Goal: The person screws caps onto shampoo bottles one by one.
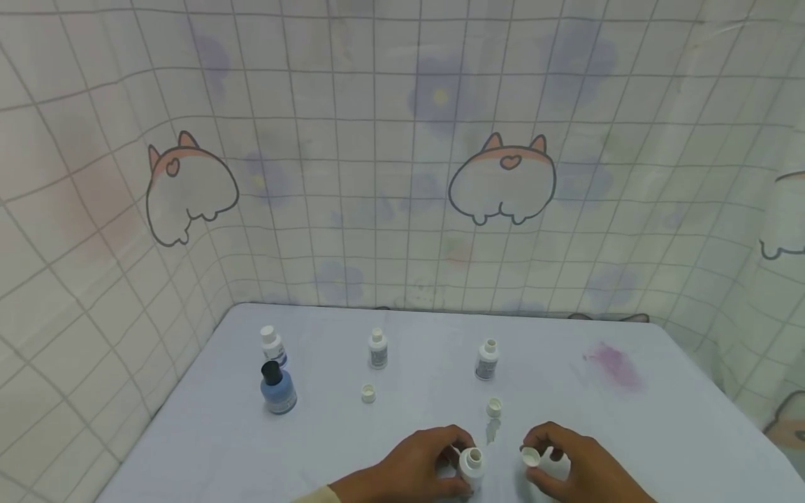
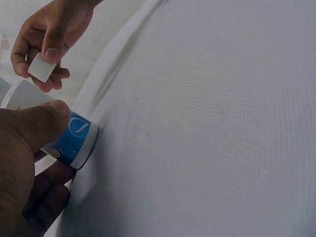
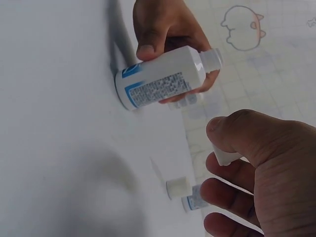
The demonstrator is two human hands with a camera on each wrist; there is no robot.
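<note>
My left hand (image 1: 418,467) grips a small white bottle (image 1: 472,467) by its sides, and the bottle's neck is uncapped. It stands upright at the table's near side, its blue-and-white label (image 2: 78,133) partly hidden by the thumb. Just to the right, my right hand (image 1: 577,462) pinches a white screw cap (image 1: 531,457) between thumb and fingers, apart from the bottle. Beyond the hands, a second loose white cap (image 1: 494,407) lies on the table, in front of an uncapped white bottle (image 1: 486,360).
Farther left, another uncapped white bottle (image 1: 378,351) stands behind its own loose cap (image 1: 368,393). A blue bottle with a black cap (image 1: 279,392) stands before a capped white bottle (image 1: 272,346). A wet smear (image 1: 492,430) and a pink stain (image 1: 615,366) mark the white tabletop (image 1: 207,433).
</note>
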